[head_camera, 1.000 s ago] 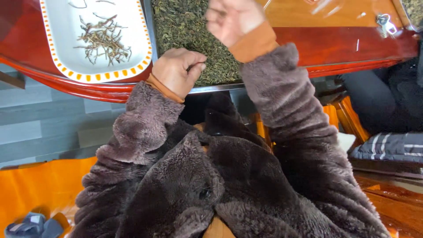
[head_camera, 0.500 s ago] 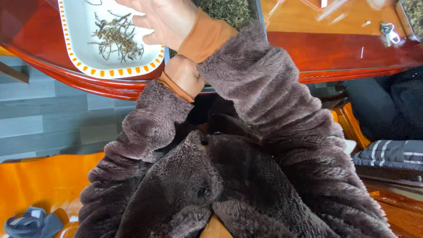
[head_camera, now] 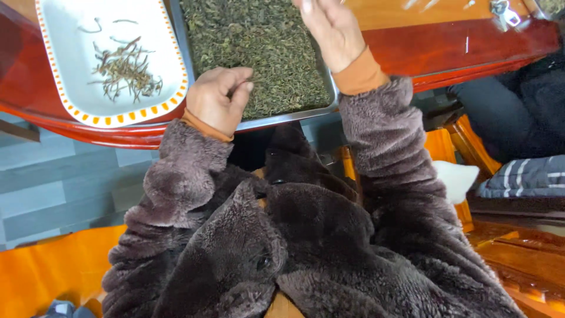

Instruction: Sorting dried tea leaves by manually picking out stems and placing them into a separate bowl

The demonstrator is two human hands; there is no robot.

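Now my right hand (head_camera: pixel 332 32), which half a second ago hung over the white dish (head_camera: pixel 70 100), is back above the tea tray (head_camera: pixel 321 109), fingers loose and holding nothing, while my left hand (head_camera: pixel 218 97) pinches at the leaves (head_camera: pixel 259 41).

The left hand (head_camera: pixel 219 100) pinches stems at the edge of a metal tray (head_camera: pixel 294 115) of green tea leaves (head_camera: pixel 259 47).
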